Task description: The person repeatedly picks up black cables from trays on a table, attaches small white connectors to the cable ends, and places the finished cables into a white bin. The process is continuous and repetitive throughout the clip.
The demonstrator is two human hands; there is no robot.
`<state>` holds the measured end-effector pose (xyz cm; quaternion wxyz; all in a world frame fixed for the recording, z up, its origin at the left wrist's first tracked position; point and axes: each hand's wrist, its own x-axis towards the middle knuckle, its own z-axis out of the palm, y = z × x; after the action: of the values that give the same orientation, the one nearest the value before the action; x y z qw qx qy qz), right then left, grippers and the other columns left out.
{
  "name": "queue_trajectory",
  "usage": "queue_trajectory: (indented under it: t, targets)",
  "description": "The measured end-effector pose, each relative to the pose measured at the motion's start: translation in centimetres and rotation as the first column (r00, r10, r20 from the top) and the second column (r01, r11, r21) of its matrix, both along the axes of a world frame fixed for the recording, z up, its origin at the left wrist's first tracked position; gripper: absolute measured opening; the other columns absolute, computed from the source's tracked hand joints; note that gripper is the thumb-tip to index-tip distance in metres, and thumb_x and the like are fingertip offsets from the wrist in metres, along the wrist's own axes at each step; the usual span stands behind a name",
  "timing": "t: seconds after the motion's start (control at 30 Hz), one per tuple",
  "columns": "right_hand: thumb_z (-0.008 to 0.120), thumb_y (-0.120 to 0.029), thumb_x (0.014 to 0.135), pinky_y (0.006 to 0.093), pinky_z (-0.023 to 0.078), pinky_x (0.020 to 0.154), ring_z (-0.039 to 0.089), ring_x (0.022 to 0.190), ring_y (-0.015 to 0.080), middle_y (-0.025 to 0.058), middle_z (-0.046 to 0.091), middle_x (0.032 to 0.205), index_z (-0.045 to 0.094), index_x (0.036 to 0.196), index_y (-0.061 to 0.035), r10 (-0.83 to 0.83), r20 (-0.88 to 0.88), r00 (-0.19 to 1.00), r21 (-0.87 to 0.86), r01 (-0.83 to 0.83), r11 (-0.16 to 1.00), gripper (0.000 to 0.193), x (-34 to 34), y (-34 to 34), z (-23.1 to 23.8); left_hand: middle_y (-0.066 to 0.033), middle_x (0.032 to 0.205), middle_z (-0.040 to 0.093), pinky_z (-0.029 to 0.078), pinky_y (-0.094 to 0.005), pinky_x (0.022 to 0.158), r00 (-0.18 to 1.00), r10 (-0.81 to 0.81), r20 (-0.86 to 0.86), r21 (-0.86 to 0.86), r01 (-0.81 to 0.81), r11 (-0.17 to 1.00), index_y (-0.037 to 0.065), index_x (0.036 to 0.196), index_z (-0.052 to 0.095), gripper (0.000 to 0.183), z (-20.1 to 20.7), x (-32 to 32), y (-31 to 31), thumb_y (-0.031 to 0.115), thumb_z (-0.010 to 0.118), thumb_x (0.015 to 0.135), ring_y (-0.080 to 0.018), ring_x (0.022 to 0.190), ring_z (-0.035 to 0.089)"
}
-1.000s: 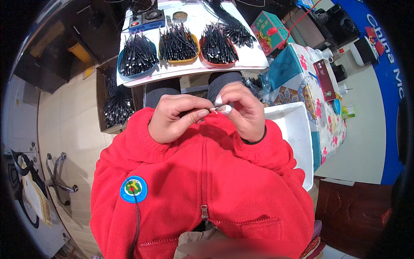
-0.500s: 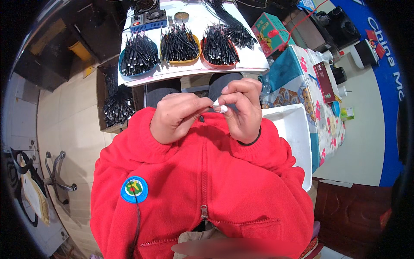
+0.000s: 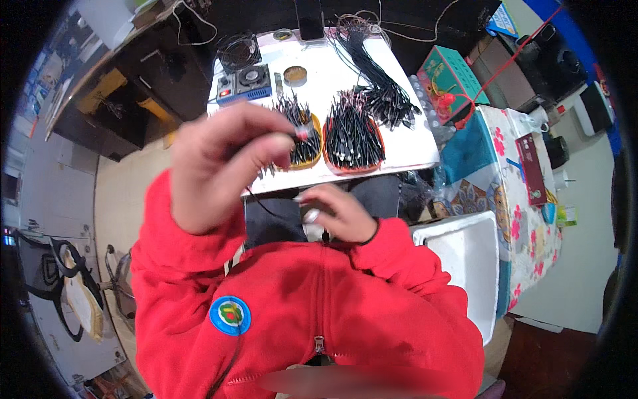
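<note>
My left hand [image 3: 222, 159] is raised in front of the table, thumb and forefinger bent in a pinch. Just below it hangs a thin black cable [image 3: 260, 205], and a small pale and reddish tip shows by the forefinger. Lower down, over my lap, my right hand [image 3: 342, 214] has thumb and forefinger apart, both with white coverings on the tips. Beyond my left hand stand a yellow basket [image 3: 320, 147] and an orange basket [image 3: 383, 161], both filled with short black cables. My left hand and arm hide the spot where a blue basket stood.
On the white table [image 3: 412, 149] lie a long bundle of black cables [image 3: 369, 66], a blue device with a round top [image 3: 244, 84] and a round tin [image 3: 295, 75]. A white foam box [image 3: 488, 279] sits at my right, near a flowered tablecloth [image 3: 525, 233].
My hands have come apart. The left rose and moved away toward the baskets with the cable; the right sank toward my lap and its fingers spread. The view has shifted too.
</note>
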<state>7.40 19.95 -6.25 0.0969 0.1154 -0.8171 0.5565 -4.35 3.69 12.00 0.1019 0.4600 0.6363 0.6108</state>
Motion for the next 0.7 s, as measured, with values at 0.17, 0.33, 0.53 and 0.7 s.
queue_trajectory:
  t: [0.17,0.33,0.53,0.7]
  targets:
    - [0.047,-0.023,0.098,0.0334,0.042,0.093,0.055,0.104,0.0189,0.012,0.06,0.111,0.054,0.115,0.002,0.772,-0.007,0.635,-0.484,-0.678,0.553,0.031,-4.0,-5.8,-2.8,-0.0027,0.073,0.062,0.04,-0.0162,0.056,0.972,-0.069,-0.225,-0.152,0.035,0.988,-0.002,0.095,0.062,0.012,2.1,-9.0,8.0,0.007,0.061,0.088,-0.0056,0.067,0.056]
    - [0.04,-0.02,0.1,0.026,0.042,0.085,0.05,0.095,0.0104,0.0021,0.055,0.109,0.053,0.114,-0.0031,0.698,-0.159,0.698,-0.803,-0.502,0.32,0.026,-6.9,-7.5,-2.3,-0.0178,0.072,0.066,0.052,-0.0336,0.061,0.742,-0.087,-0.665,-0.497,-0.352,0.793,-0.001,0.088,0.067,0.009,-5.6,-18.2,15.4,0.004,0.063,0.082,-0.0264,0.066,0.067]
    - [0.04,-0.025,0.1,0.0293,0.029,0.104,0.041,0.119,0.0156,0.0076,0.046,0.122,0.04,0.128,-0.0005,0.656,-0.21,0.725,-0.792,-0.52,0.32,0.037,-9.0,-6.0,-2.5,-0.0214,0.077,0.065,0.052,-0.0397,0.072,0.784,-0.205,-0.587,-0.673,-0.331,0.661,0.001,0.083,0.068,0.009,-14.5,-25.8,18.1,0.006,0.067,0.076,-0.0359,0.076,0.065]
    - [0.04,-0.025,0.101,0.0295,0.03,0.103,0.041,0.118,0.0155,0.0078,0.047,0.119,0.04,0.126,-0.0003,0.653,-0.256,0.712,-0.846,-0.492,0.206,0.035,-9.5,-5.0,-3.4,-0.0192,0.077,0.065,0.051,-0.0403,0.069,0.724,-0.215,-0.656,-0.648,-0.393,0.652,0.003,0.086,0.068,0.011,-18.1,-28.0,19.2,0.008,0.064,0.078,-0.0372,0.074,0.064]
